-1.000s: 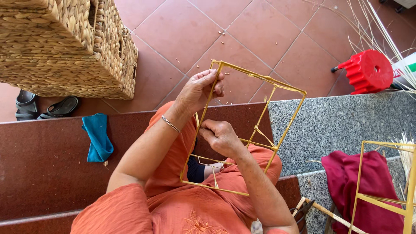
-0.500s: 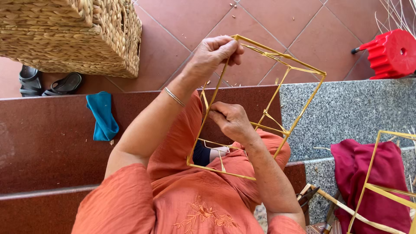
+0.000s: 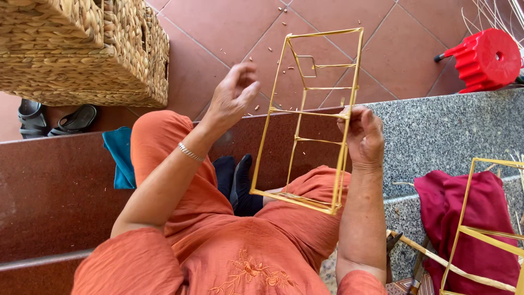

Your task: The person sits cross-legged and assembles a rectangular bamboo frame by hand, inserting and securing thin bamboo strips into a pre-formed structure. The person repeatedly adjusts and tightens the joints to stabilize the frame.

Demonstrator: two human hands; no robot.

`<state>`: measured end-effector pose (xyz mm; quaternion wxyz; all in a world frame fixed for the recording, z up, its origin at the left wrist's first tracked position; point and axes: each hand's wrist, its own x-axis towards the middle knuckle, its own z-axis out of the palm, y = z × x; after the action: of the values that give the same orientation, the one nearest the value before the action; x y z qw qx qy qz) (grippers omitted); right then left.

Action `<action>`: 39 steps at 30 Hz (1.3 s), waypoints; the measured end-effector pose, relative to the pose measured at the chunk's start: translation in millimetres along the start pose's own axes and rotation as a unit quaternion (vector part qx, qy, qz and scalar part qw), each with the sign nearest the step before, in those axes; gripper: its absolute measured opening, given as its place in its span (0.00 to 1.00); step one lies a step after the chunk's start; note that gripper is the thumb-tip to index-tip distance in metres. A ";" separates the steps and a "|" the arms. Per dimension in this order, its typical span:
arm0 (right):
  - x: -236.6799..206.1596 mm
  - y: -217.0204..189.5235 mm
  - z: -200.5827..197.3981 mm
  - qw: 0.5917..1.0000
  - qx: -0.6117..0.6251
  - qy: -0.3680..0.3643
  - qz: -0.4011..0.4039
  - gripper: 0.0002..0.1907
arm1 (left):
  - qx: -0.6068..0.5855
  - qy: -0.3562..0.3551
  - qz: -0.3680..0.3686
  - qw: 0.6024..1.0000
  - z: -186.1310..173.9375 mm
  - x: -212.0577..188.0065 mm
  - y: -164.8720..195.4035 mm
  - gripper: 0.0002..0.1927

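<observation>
Frame (image 3: pixel 305 117) of yellow strips stands upright on the lap, its right upright pinched in the right hand (image 3: pixel 363 139); fingers closed on it, tips hidden behind the strips. Left hand (image 3: pixel 232 98) is off it now, fingers loosely apart, just left of the frame (half a second ago it gripped the top corner). Second frame (image 3: pixel 480 229) on a red cloth (image 3: pixel 480 257), cut off at the edge. Basket (image 3: pixel 82 49) also cropped.

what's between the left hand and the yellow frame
Nothing solid: in the head view the left hand is open and apart from the frame, with only floor tiles behind the gap. The right hand grips the frame's right edge.
</observation>
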<state>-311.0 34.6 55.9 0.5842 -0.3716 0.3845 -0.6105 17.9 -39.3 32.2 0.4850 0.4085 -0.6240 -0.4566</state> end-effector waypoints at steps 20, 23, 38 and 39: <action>1.5 23.7 28.4 0.985 -0.054 0.158 -0.050 0.10 | -0.190 -0.104 -0.101 0.971 34.7 -28.5 36.0 0.11; 5.7 29.7 15.1 0.984 -0.018 0.136 -0.114 0.12 | -0.220 -0.106 -0.130 0.961 41.2 -33.1 47.1 0.12; 3.9 -3.1 -13.7 0.960 0.063 0.215 -0.167 0.14 | -0.022 -0.157 -0.024 0.987 41.0 -71.2 88.7 0.08; 7.2 -2.3 -13.5 0.960 0.066 0.228 -0.148 0.14 | -0.052 -0.142 -0.024 0.988 43.4 -64.0 89.0 0.08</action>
<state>-324.4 27.9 52.2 0.4075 -0.2363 0.4072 -0.7825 -18.0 51.4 98.4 0.4013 0.3285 -0.6518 -0.5533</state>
